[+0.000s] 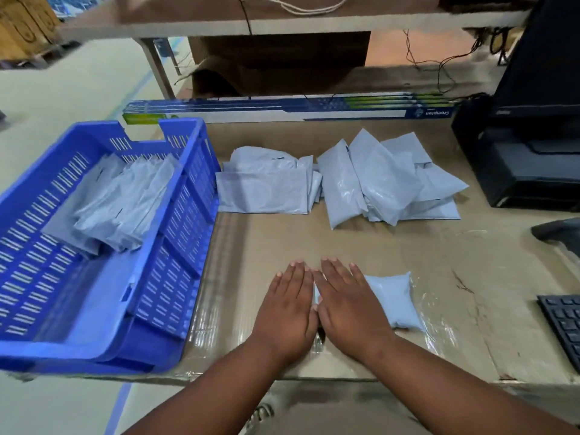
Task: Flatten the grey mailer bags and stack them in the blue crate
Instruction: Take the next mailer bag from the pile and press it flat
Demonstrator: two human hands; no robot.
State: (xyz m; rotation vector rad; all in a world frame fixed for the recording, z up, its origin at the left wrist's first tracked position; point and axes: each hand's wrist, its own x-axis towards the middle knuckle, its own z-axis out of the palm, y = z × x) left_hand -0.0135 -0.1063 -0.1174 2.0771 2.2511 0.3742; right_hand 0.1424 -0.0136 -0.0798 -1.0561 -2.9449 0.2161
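A grey mailer bag (392,299) lies on the cardboard-covered table (423,246) near its front edge. My left hand (287,306) and my right hand (348,302) press flat on it side by side, fingers straight, hiding its left part. The bag's right end bulges with air. The blue crate (175,252) stands at the left with several flattened grey bags (119,202) stacked in it. Two piles of loose grey bags lie further back, a left pile (266,186) and a right pile (389,183).
A long blue-and-white box (282,113) lies across the back of the table. A black printer (527,164) stands at the right, with a black scanner (558,232) and a keyboard (565,324) nearer the front right edge. A shelf hangs above the far side.
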